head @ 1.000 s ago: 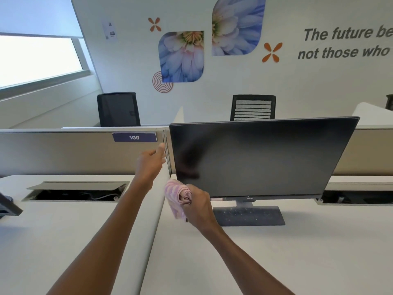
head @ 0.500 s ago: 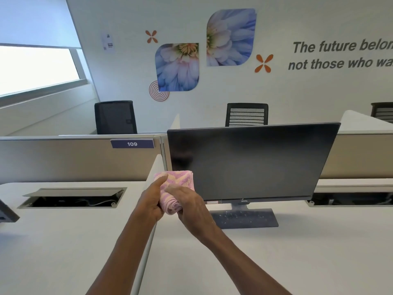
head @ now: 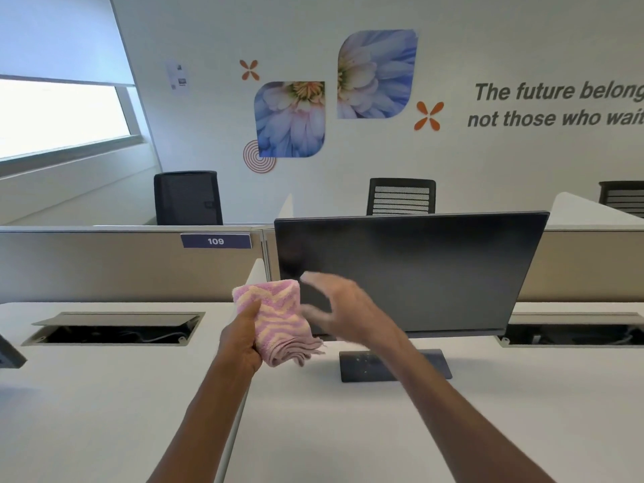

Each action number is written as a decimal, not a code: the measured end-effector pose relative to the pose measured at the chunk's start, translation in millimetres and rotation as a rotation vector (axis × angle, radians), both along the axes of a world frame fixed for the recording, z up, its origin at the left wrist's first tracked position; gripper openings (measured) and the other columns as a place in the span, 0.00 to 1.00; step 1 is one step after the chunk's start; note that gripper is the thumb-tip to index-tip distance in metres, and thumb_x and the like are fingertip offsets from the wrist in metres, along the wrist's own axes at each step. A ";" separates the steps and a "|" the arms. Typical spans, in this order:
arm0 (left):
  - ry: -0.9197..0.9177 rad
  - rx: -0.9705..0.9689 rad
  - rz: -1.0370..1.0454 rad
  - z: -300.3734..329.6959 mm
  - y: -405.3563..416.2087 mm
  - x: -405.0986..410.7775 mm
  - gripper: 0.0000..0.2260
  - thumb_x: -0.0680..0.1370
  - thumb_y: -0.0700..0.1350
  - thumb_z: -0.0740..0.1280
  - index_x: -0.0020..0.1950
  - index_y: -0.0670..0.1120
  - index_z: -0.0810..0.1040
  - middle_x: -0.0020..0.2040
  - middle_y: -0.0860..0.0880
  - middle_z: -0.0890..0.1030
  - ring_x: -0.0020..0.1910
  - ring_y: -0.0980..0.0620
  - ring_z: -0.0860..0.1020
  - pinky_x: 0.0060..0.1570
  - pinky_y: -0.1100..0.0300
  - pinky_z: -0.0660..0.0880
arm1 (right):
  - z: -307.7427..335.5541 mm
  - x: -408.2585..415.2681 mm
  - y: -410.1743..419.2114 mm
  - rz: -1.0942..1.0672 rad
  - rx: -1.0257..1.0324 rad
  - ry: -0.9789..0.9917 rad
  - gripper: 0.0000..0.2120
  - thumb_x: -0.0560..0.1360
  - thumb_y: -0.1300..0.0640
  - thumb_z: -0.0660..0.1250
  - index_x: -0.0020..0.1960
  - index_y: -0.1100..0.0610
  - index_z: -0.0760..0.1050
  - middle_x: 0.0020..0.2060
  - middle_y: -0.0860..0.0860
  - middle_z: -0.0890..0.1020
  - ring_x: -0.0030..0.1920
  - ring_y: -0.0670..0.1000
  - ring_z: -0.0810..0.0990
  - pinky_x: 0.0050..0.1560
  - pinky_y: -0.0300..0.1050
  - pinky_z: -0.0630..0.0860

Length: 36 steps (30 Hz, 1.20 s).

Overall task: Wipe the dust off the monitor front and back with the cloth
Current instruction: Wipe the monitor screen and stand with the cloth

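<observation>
While left hand [head: 240, 339] grips one cloth [head: 278, 318], right hand [head: 343, 310] spread, empty; one monitor [head: 418, 270].

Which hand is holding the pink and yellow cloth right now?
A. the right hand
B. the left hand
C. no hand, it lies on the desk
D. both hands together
B. The left hand grips the pink and yellow zigzag cloth in front of the monitor, while the right hand is blurred, open and apart from the cloth.
</observation>
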<state>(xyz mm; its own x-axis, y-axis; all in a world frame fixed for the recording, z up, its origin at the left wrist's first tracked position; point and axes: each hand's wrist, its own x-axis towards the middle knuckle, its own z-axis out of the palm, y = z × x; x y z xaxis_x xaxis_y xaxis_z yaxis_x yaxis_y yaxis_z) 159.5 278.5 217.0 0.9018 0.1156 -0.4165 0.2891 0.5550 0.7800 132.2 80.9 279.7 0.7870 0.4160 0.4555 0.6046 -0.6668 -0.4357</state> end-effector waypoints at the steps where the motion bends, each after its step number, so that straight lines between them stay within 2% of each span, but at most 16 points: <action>1: 0.006 0.009 0.041 0.2 2.6 1.9 0.17 0.76 0.52 0.72 0.58 0.42 0.78 0.54 0.39 0.83 0.50 0.35 0.83 0.55 0.33 0.76 | 9.8 6.9 -8.1 -0.078 -0.002 -0.058 0.25 0.77 0.46 0.68 0.70 0.56 0.72 0.67 0.51 0.77 0.67 0.49 0.73 0.69 0.44 0.68; 3: 0.000 0.044 0.111 2.4 4.9 4.7 0.22 0.74 0.56 0.73 0.61 0.44 0.77 0.56 0.41 0.83 0.50 0.37 0.83 0.53 0.34 0.77 | 26.9 23.8 -24.3 -0.236 -0.013 -0.166 0.26 0.78 0.46 0.67 0.71 0.58 0.71 0.68 0.53 0.75 0.70 0.51 0.71 0.72 0.46 0.66; 8: -0.049 0.248 0.389 29.7 -1.0 6.5 0.25 0.75 0.60 0.69 0.65 0.46 0.72 0.55 0.45 0.80 0.50 0.43 0.82 0.54 0.44 0.80 | 57.3 67.1 -63.9 -0.493 -0.156 -0.361 0.24 0.77 0.50 0.67 0.68 0.61 0.70 0.65 0.57 0.76 0.66 0.58 0.73 0.69 0.53 0.67; 13: -0.165 0.441 0.509 65.6 -10.5 18.9 0.26 0.77 0.59 0.68 0.67 0.46 0.68 0.57 0.47 0.75 0.53 0.46 0.76 0.56 0.49 0.76 | 63.5 87.4 -89.0 -0.561 -0.302 -0.246 0.27 0.79 0.48 0.63 0.72 0.62 0.65 0.69 0.58 0.72 0.69 0.59 0.68 0.71 0.54 0.63; 16: -0.235 0.585 0.547 89.0 -18.4 31.7 0.25 0.78 0.58 0.66 0.69 0.45 0.69 0.61 0.46 0.76 0.56 0.47 0.76 0.56 0.54 0.72 | 58.0 92.1 -95.0 -0.563 -0.367 -0.181 0.26 0.80 0.46 0.60 0.72 0.61 0.64 0.68 0.56 0.72 0.68 0.58 0.69 0.70 0.54 0.63; 18: -0.264 0.676 0.543 101.1 -23.3 41.4 0.23 0.79 0.59 0.64 0.68 0.45 0.72 0.63 0.46 0.78 0.60 0.46 0.77 0.58 0.56 0.70 | 53.5 95.1 -96.0 -0.564 -0.393 -0.170 0.25 0.80 0.45 0.60 0.71 0.60 0.65 0.68 0.55 0.73 0.68 0.57 0.69 0.71 0.55 0.61; 21: -0.297 0.695 0.481 115.6 -31.0 55.1 0.19 0.80 0.58 0.63 0.62 0.46 0.76 0.54 0.51 0.78 0.54 0.52 0.76 0.53 0.61 0.67 | 52.6 99.4 -96.8 -0.561 -0.382 -0.144 0.26 0.80 0.43 0.59 0.71 0.59 0.67 0.67 0.54 0.74 0.69 0.56 0.70 0.73 0.57 0.60; 23: -0.340 0.718 0.428 118.4 -36.1 63.8 0.18 0.77 0.59 0.65 0.58 0.48 0.78 0.53 0.55 0.80 0.53 0.52 0.77 0.52 0.60 0.69 | 53.9 101.1 -97.9 -0.554 -0.378 -0.126 0.27 0.81 0.43 0.58 0.72 0.58 0.66 0.69 0.54 0.74 0.70 0.55 0.69 0.74 0.56 0.58; 25: -0.390 0.800 0.354 113.5 -40.9 70.7 0.12 0.75 0.54 0.65 0.56 0.51 0.78 0.51 0.55 0.81 0.53 0.51 0.78 0.50 0.58 0.71 | 54.4 101.1 -99.1 -0.547 -0.378 -0.123 0.28 0.81 0.42 0.58 0.74 0.58 0.65 0.70 0.54 0.73 0.72 0.55 0.68 0.75 0.55 0.57; 26: -0.414 0.847 0.317 110.5 -43.5 71.2 0.09 0.76 0.49 0.65 0.56 0.53 0.77 0.52 0.55 0.81 0.52 0.52 0.78 0.49 0.58 0.71 | 53.6 101.3 -100.0 -0.545 -0.376 -0.127 0.28 0.81 0.42 0.58 0.74 0.58 0.65 0.70 0.54 0.73 0.72 0.55 0.67 0.75 0.55 0.57; 28: -0.455 0.904 0.279 101.8 -46.7 71.1 0.15 0.77 0.41 0.63 0.62 0.54 0.77 0.54 0.55 0.80 0.51 0.52 0.77 0.50 0.57 0.72 | 51.0 101.6 -101.4 -0.543 -0.376 -0.137 0.28 0.81 0.42 0.58 0.74 0.58 0.64 0.70 0.53 0.73 0.72 0.55 0.67 0.76 0.55 0.55; 31: -0.488 0.967 0.283 89.1 -45.7 70.5 0.21 0.76 0.38 0.61 0.67 0.54 0.76 0.55 0.61 0.77 0.52 0.55 0.76 0.53 0.59 0.72 | 45.6 103.5 -100.7 -0.541 -0.364 -0.155 0.29 0.80 0.42 0.59 0.74 0.58 0.64 0.70 0.53 0.73 0.72 0.55 0.67 0.75 0.56 0.55; 36: -0.463 1.031 0.299 66.7 -47.6 65.8 0.18 0.78 0.38 0.64 0.68 0.46 0.74 0.50 0.50 0.77 0.48 0.50 0.75 0.49 0.58 0.72 | 41.0 103.9 -97.2 -0.559 -0.312 -0.172 0.30 0.79 0.41 0.59 0.74 0.57 0.64 0.69 0.52 0.73 0.72 0.54 0.66 0.77 0.55 0.52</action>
